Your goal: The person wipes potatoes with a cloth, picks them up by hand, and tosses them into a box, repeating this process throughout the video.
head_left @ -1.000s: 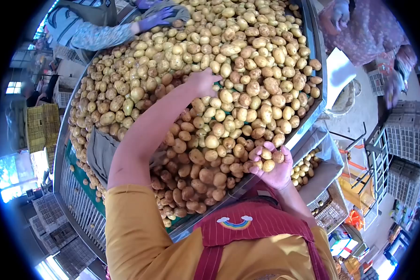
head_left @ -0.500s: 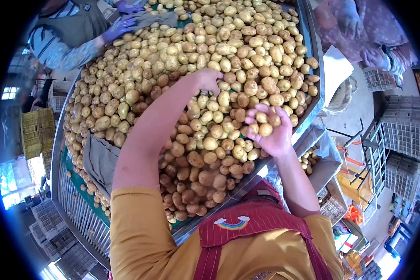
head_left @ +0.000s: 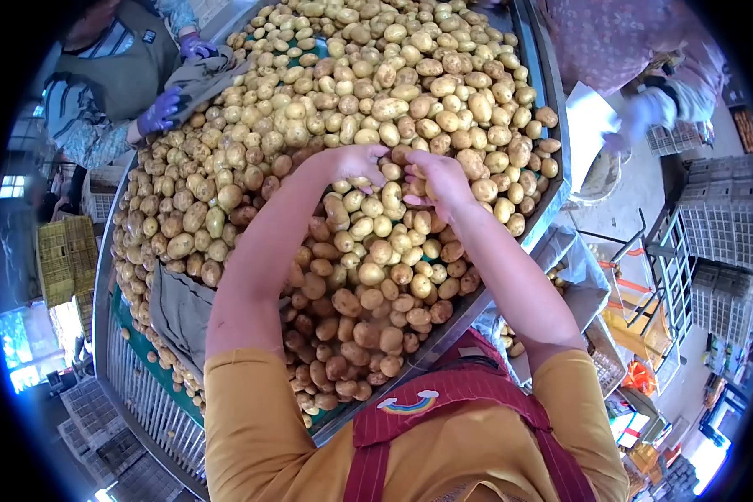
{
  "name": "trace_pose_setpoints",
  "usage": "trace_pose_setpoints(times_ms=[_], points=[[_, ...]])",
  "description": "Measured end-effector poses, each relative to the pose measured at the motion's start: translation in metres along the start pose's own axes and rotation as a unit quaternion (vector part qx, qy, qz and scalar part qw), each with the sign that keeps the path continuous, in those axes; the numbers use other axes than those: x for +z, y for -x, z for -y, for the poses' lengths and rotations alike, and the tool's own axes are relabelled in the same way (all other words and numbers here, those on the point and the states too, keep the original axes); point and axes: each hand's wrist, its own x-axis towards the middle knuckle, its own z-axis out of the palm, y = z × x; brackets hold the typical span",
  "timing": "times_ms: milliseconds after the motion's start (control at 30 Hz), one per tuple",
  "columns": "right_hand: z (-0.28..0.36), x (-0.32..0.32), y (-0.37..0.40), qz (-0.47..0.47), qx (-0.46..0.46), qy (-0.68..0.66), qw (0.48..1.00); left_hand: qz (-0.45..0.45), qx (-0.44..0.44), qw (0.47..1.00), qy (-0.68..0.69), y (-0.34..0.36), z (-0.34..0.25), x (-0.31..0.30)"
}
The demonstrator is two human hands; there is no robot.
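**A:** What's on the left?

**B:** A yellow crate point(head_left: 58, 247) stands at the left edge. In the upper left, a co-worker's purple glove point(head_left: 159, 110) rests on a grey cloth point(head_left: 205, 75).

**A:** And the potatoes?

**B:** The potatoes point(head_left: 368, 276) are heaped all over the counter point(head_left: 146, 393), from top centre down to the person's apron.

**A:** Where is the left hand?

**B:** The left hand point(head_left: 356, 161) is just above mid-frame, palm down on the heap with its fingers curled among the potatoes. I cannot tell whether it holds one.

**A:** The right hand?

**B:** The right hand point(head_left: 439, 178) is just beside the left, almost touching it. It is also back up, with its fingers bent into the potatoes. They may be closed on something, but the back of the hand hides it.

**A:** Further right?

**B:** In the upper right, beyond the counter, is another person's white glove point(head_left: 644, 109). Grey crates point(head_left: 719, 230) are stacked at the right edge.
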Motion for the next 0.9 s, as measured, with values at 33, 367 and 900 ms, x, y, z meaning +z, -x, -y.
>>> trace_pose_setpoints(times_ms=[33,367,900], points=[[0.005,0.005,0.001,0.003,0.007,-0.001,1.0,0.008,-0.006,1.0,0.0,0.0,-0.004,0.0],[-0.002,0.01,0.0,0.015,-0.031,0.08,0.996,0.01,-0.072,0.995,0.062,0.018,-0.034,0.012],[-0.011,0.017,0.012,0.09,-0.088,-0.1,0.987,-0.035,0.005,0.99,0.136,0.069,-0.062,0.032]])
